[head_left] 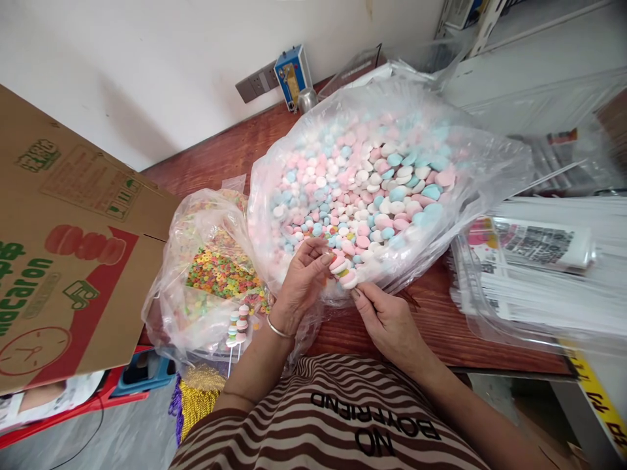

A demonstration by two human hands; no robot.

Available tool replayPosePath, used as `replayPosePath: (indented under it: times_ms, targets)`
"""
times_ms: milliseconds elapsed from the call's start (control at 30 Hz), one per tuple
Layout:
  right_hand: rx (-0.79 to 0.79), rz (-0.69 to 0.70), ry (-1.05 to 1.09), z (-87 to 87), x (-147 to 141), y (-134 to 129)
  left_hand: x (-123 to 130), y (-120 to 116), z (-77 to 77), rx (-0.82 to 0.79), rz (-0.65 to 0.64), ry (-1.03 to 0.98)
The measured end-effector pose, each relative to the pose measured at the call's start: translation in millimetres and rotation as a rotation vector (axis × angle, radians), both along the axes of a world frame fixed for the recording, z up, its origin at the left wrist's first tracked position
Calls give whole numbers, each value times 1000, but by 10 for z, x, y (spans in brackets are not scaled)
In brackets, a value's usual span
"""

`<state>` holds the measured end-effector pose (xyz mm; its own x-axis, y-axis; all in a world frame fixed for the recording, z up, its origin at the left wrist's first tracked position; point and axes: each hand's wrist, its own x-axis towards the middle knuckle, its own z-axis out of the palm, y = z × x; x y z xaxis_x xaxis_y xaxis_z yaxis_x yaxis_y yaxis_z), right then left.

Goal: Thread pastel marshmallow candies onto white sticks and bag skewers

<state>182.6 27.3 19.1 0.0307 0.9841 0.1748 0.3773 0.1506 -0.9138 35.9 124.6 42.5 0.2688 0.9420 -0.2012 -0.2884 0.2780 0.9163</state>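
Observation:
A skewer of candies (pixel 343 271), with pink and white discs and small coloured pieces between them, is held over the near edge of a big clear bag (pixel 470 215). My right hand (pixel 392 326) pinches it at its lower end. At its upper end, my left hand (pixel 304 277) has thumb and forefinger closed; what lies between those fingertips is too small to make out. Inside the bag are many pink, white and blue candy discs (pixel 362 202). A smaller bag to the left contains colourful candy rings (pixel 223 271), and two finished-looking candy skewers (pixel 238 326) on white sticks lie on it.
A macaron carton (pixel 73 261) stands at the left. Right of the big bag, a clear plastic tray (pixel 494 329) contains white sticks (pixel 529 294) and printed wrappers. A blue box-shaped device (pixel 292 75) and a metal cup (pixel 307 100) stand by the wall on the wooden table (pixel 196 156).

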Motion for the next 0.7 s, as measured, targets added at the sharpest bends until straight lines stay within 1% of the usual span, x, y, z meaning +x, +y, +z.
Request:
replayPosePath:
  times_ms: [133,267,433,600,700]
  targets:
    - [35,-26,-7,10,-28,11,168,-108,135,-113,-38,-134]
    - [59,-31,-47,40,0,-25,267,-165,207,-127,-6,-182]
    - [72,-2,-186,41,-28,-78,345,-273,186,-126,62,-196]
    - [92,-14,-202,2,-130,-53,414,-400,143,-118,116,-225]
    - [68,-4,-191,-27,-148,-33,412,-420,93,-104,129,-217]
